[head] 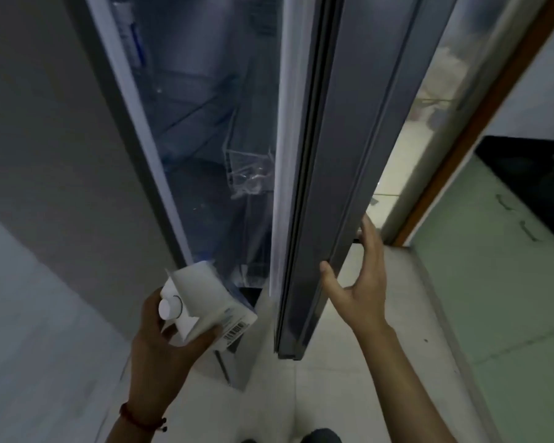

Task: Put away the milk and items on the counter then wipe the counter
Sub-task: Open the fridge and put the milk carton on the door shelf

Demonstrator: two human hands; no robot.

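The left hand [160, 340] has its grip closed around a white milk carton [205, 305], fingers under it and thumb at the round white cap [168, 306]. On the carton's lower side there is a barcode [236, 331]; its numbers and other print are too blurred to read. To the right of this grip, the right hand [362, 282] lies with straight fingers against the edge of the open fridge door [333, 174], grip wide, holding nothing. Above the carton is the dim fridge interior [205, 123]. A red thread bracelet [138, 418] is on the left wrist.

Fridge interior [205, 123] blurred (contents indistinct)
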